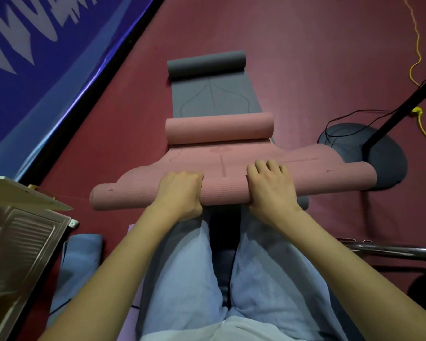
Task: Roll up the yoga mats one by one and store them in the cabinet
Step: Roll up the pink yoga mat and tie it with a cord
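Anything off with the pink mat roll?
Yes: the pink mat is curled at both ends. The far end is already rolled toward the near roll that left hand and right hand grip.

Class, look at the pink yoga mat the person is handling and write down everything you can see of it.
The pink foam-like yoga mat lies on the dark red floor, over a grey yoga mat. Both its ends are rolled: a near roll under the hands and a far roll beyond, with a short flat stretch between showing faint printed alignment lines. The near roll has a fine ribbed texture. The left hand and right hand curl over the near roll in a firm grip.
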A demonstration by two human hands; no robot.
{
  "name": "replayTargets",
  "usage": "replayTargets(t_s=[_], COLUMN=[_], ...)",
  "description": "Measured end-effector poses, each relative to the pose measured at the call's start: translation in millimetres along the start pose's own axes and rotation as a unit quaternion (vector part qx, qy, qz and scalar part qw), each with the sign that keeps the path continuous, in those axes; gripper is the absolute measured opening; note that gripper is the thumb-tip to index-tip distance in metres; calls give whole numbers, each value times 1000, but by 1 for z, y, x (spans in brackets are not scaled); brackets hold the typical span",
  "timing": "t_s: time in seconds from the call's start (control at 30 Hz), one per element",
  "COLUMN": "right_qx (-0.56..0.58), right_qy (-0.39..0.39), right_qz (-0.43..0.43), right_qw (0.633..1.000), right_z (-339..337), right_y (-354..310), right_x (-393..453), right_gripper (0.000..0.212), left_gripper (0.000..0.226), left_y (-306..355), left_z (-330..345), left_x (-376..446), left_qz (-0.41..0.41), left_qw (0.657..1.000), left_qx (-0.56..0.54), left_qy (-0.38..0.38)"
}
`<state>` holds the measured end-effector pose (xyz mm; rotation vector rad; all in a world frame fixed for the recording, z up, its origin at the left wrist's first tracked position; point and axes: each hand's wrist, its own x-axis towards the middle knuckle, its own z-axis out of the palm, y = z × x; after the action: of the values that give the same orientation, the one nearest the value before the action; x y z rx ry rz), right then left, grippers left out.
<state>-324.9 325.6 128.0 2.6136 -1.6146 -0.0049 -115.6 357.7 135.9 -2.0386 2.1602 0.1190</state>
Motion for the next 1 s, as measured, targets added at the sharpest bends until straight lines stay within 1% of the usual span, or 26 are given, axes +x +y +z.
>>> replayTargets(t_s=[0.13, 0.23, 0.37, 0.47, 0.53, 0.6, 0.73, 0.83, 0.9, 1.0], right_qx=[-8, 7, 19, 14, 7, -14, -6, -2, -9, -20], right_qy=[5, 15, 3, -17, -45, -97, -200, -247, -259, -230], right_qz=[1, 1, -3, 1, -3, -18, -54, -70, -72, -65], right_qw=[1000, 1000, 1000, 1000, 999, 995, 978, 967, 963, 971], right_z=[1, 0, -5, -3, -5, -13, -28, -34, -33, -29], right_y=[-2, -5, -11, -11, -11, -12, -6, -1, -1, -2], right_x=[-20, -37, -57, -56, -46, -34, -7, 9, 12, 7], right_gripper=[58, 60, 61, 64, 67, 67, 61, 57, 57, 59], left_gripper=[35, 32, 31, 40, 45, 48, 56, 60, 69, 82], left_y=[7, 11, 14, 15, 12, 10, 15, 21, 23, 25], left_z=[0, 1, 6, 20, 28, 29, 19, 21, 26, 35], left_x=[-21, -39, -60, -67, -65, -59, -52, -56, -60, -61], left_qz=[-2, 9, 16, 19, 22, 22, 39, 50, 45, 30], left_qw=[1000, 1000, 999, 998, 996, 993, 991, 986, 985, 987], left_qx=[-15, -17, -31, -49, -43, -29, -14, -21, -16, -1], left_qy=[11, 17, 37, 46, 82, 110, 126, 156, 167, 155])
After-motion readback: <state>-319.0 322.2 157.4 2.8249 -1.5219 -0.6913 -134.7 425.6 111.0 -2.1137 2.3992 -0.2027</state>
